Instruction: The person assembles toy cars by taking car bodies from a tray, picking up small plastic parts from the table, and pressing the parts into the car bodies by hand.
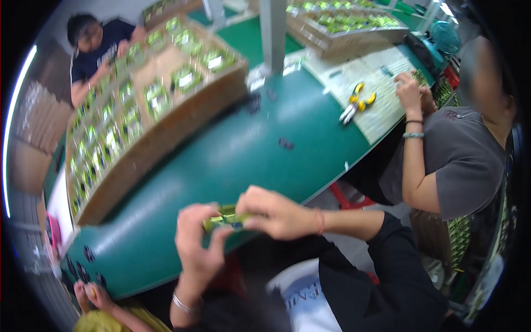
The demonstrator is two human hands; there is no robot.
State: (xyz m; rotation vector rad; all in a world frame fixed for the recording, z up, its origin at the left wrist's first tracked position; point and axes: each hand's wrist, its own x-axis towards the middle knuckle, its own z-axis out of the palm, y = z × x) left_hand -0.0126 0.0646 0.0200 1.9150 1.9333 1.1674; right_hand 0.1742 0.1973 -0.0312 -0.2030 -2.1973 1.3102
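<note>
Over the near edge of the green table, my two hands hold a small, shiny yellow-green piece. It looks like a little pack or block, but the blur hides its exact kind. My left hand grips its left end, thumb below and fingers above. Around its right end close the fingers of my right hand. Parts of the piece are hidden behind my fingers.
A large cardboard tray of many shiny green pieces stands at left. Yellow-handled pliers lie on a pale mat before a co-worker at right. Small dark parts dot the table. Other people work at far left and lower left.
</note>
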